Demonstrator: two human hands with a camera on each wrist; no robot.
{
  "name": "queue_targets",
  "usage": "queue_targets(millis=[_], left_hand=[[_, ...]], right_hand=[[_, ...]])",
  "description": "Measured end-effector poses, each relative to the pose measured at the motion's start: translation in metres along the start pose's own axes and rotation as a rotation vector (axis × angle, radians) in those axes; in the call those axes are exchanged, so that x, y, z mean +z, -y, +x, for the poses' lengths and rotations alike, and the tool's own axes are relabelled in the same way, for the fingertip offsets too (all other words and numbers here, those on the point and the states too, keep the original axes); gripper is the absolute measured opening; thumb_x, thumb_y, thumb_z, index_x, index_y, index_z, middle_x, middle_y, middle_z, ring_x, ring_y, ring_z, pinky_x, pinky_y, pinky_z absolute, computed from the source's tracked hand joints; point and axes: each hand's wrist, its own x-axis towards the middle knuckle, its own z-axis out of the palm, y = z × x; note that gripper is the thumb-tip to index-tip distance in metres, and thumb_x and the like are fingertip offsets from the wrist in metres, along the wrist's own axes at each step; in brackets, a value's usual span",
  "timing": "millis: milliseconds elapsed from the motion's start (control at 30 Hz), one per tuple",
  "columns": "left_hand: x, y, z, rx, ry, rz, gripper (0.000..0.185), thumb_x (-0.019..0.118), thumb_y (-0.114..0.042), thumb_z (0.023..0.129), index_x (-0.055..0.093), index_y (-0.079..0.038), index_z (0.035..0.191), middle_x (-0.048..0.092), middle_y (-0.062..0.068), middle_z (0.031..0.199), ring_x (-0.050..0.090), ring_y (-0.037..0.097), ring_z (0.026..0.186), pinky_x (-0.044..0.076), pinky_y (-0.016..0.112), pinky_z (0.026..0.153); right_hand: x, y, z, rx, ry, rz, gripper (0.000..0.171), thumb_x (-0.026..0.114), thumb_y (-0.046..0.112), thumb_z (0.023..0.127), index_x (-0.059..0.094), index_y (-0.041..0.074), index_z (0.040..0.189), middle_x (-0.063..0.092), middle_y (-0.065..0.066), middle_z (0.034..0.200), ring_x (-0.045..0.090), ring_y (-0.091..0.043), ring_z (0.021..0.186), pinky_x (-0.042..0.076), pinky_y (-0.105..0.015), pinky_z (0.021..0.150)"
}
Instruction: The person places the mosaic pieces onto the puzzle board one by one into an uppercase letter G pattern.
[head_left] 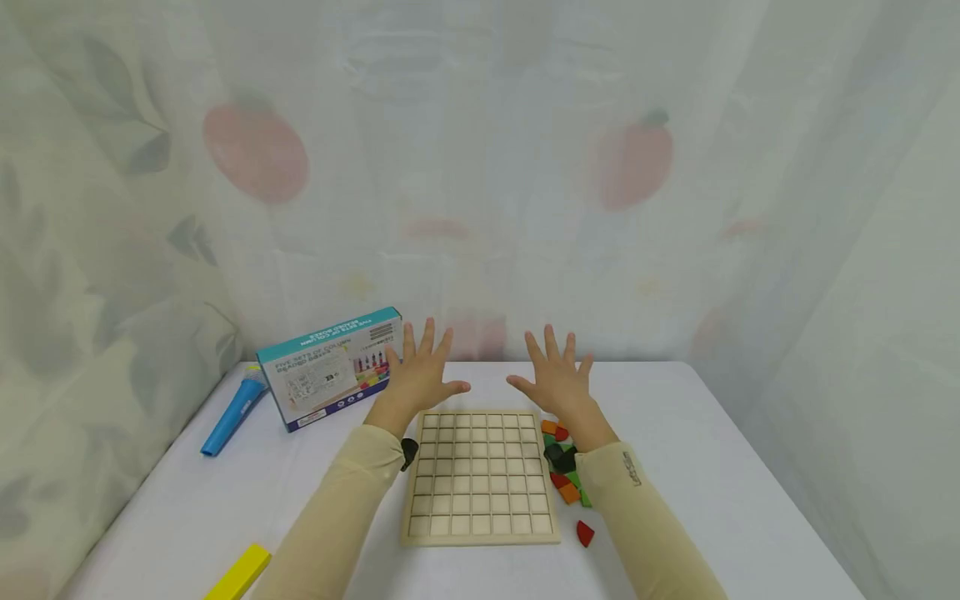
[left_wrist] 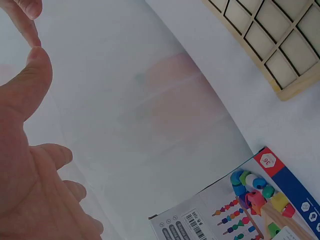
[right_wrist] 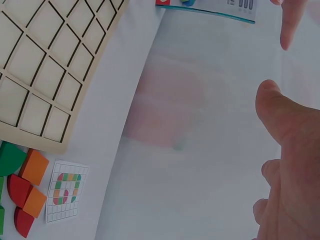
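Now | hands: left hand [head_left: 420, 375] spread wide, empty | right hand [head_left: 557, 379] spread wide, empty

Left hand [left_wrist: 30, 165] at lower left of view, palm showing, fingers [left_wrist: 55, 155] spread and relaxed, holding nothing, thumb [left_wrist: 32, 70] pointing up. Fingertip of other hand [left_wrist: 25, 20] at top left, just above thumb tip. Corner of wooden grid board [left_wrist: 280, 55] at top right, cells bare, lying on white table [left_wrist: 280, 125]. Printed box [left_wrist: 250, 210] at bottom right, bead pictures and barcode visible, well apart from board.
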Motion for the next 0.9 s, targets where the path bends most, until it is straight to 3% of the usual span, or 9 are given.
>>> queue_targets(millis=[300, 667, 900], left_hand=[[0.003, 0.002, 0.0, 0.003, 0.011, 0.012, 0.098, 0.056, -0.062, 0.079, 0.004, -0.02, 0.15, -0.012, 0.012, 0.153, -0.02, 0.042, 0.134, 0.002, 0.072, 0.099], [-0.007, 0.005, 0.001, 0.032, 0.004, -0.05, 0.098, 0.058, -0.059, 0.079, 0.004, -0.016, 0.15, -0.012, 0.012, 0.154, -0.023, 0.039, 0.133, -0.005, 0.07, 0.099], [-0.01, 0.011, 0.003, 0.053, 0.0, -0.069, 0.098, 0.057, -0.059, 0.08, 0.002, -0.015, 0.15, -0.012, 0.008, 0.154, -0.02, 0.039, 0.135, -0.002, 0.07, 0.1]], right_hand=[[-0.003, -0.004, -0.003, -0.002, -0.014, 0.025, 0.084, 0.044, 0.063, 0.085, 0.009, 0.023, 0.15, -0.001, -0.012, 0.155, -0.007, -0.046, 0.136, 0.009, -0.073, 0.098], [-0.009, -0.011, -0.001, -0.003, -0.025, 0.004, 0.085, 0.043, 0.064, 0.085, 0.008, 0.022, 0.15, -0.002, -0.013, 0.155, -0.002, -0.047, 0.136, 0.014, -0.072, 0.098], [-0.017, -0.01, -0.005, -0.042, -0.039, 0.045, 0.083, 0.042, 0.061, 0.088, 0.006, 0.019, 0.15, 0.0, -0.013, 0.155, 0.0, -0.046, 0.137, 0.015, -0.072, 0.098]])
